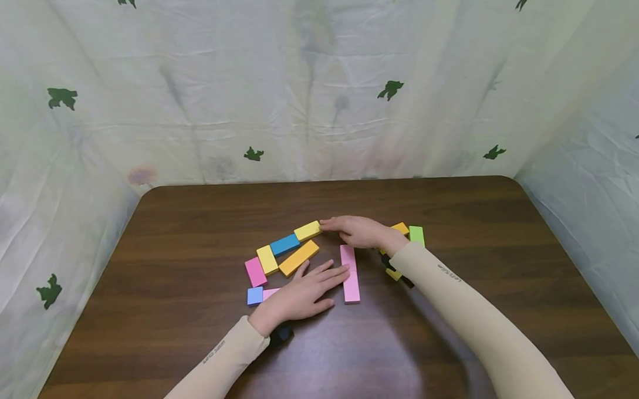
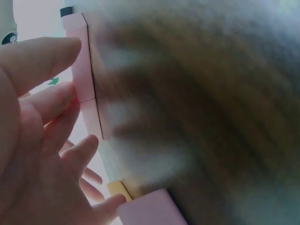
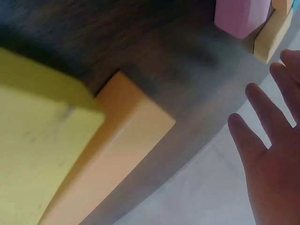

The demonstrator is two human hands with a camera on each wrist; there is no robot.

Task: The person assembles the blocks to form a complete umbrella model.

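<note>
My left hand [image 1: 304,294] reaches over the table with its fingers extended, their tips at a pair of light pink blocks [image 1: 351,286] standing end to end in a line. In the left wrist view those pink blocks [image 2: 82,61] show a seam between them. My right hand [image 1: 360,230] is stretched out flat, fingertips at the right end of a yellow block [image 1: 307,230]; whether they touch it I cannot tell. Left of that yellow block lie a blue block [image 1: 285,245], another yellow block [image 1: 267,260] and a bright pink block [image 1: 255,272], forming a curve. An orange block [image 1: 299,258] lies inside it.
A periwinkle block [image 1: 255,295] and a pink block [image 1: 270,293] lie by my left wrist, the pink one partly covered. Under my right wrist are an orange block [image 1: 401,228], a green block [image 1: 416,236] and partly hidden yellow ones. The brown table [image 1: 193,215] meets a hanging cloth behind.
</note>
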